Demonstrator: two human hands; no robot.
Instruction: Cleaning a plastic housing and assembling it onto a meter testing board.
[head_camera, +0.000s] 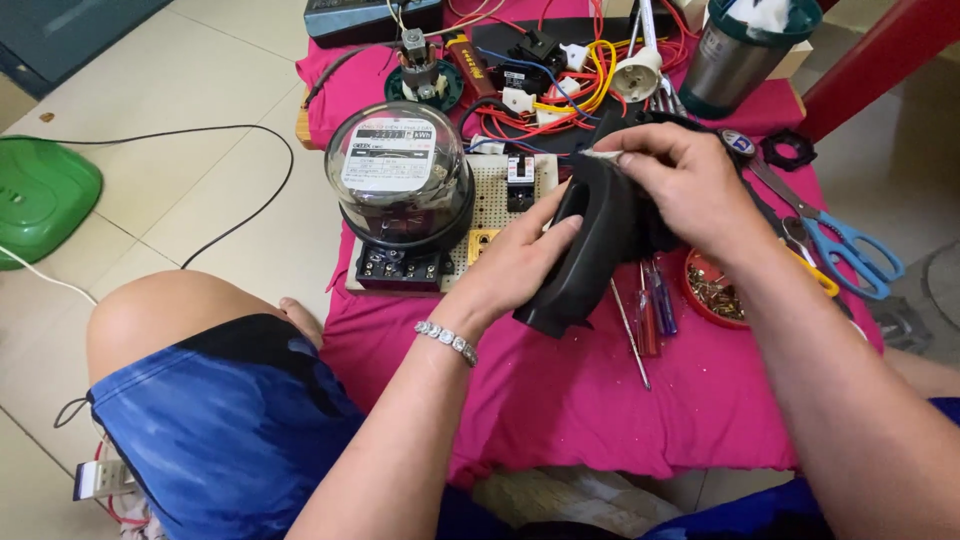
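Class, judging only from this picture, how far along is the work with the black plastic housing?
Done: an electricity meter stands mounted on the board, beside a small breaker. In hand: the left hand and right hand both hold the black housing above the pink cloth. Left: loose coloured wires, screwdrivers and scissors lie unused.

We note an electricity meter (402, 180) with a clear dome at upper centre, standing on a perforated board (492, 195) over a pink cloth (560, 390). Tangled red and yellow wires (560, 100) lie behind. Blue-handled scissors (850, 250) sit at right, screwdrivers (652, 310) beside a red dish of small parts (712, 290), and a green object (40, 195) at far left.
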